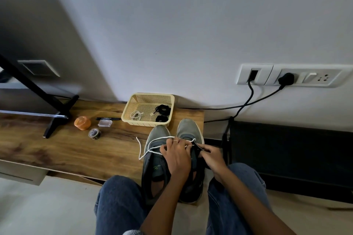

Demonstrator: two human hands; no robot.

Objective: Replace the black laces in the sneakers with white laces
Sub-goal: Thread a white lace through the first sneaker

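Observation:
Two grey-green sneakers stand side by side at the near end of the wooden bench, toes toward the wall: the left sneaker (155, 150) and the right sneaker (188, 129). A white lace (148, 149) loops across the left sneaker and trails onto the wood. My left hand (176, 156) pinches this white lace over the right sneaker's eyelets. My right hand (211, 156) grips the right sneaker's dark eyelet flap. A beige basket (131, 108) behind the shoes holds a coiled white lace (136, 115) and bundled black laces (162, 109).
On the bench (76, 150) lie an orange lidded jar (82, 122), a tape roll (94, 133), a clear small box (104, 123) and a black pen (108, 118). A black stand leg (57, 118) rests at left. Cables (250, 99) hang from wall sockets; a black case (286, 149) sits at right.

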